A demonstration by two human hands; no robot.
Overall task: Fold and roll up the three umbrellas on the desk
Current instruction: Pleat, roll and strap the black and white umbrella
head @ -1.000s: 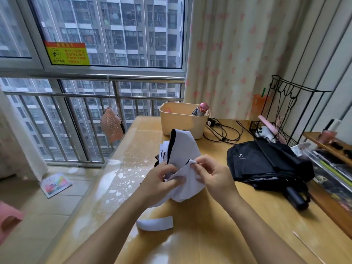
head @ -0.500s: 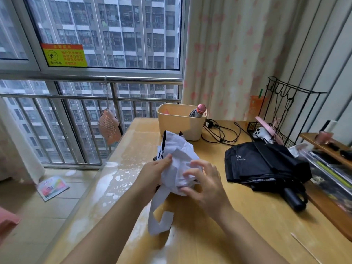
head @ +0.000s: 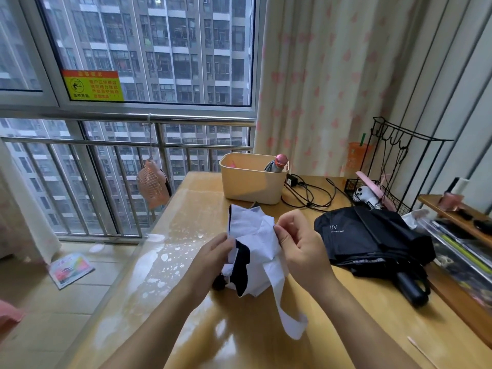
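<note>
Beyond both hands, one beige plastic bin (head: 247,182) holds a grey, pink-capped cylinder (head: 277,164) leaning in its right corner. Farther right of the right hand (head: 302,253), one black wire basket (head: 383,202) holds a white gadget and pink items. Two umbrellas show plainly. The left hand (head: 213,259) grips the white umbrella (head: 257,245) while the right pinches its fabric edge. The black umbrella (head: 372,241) lies just right of the right hand.

A beige bin (head: 250,182) stands beside black cables (head: 308,204) and a wire rack (head: 394,205).
</note>
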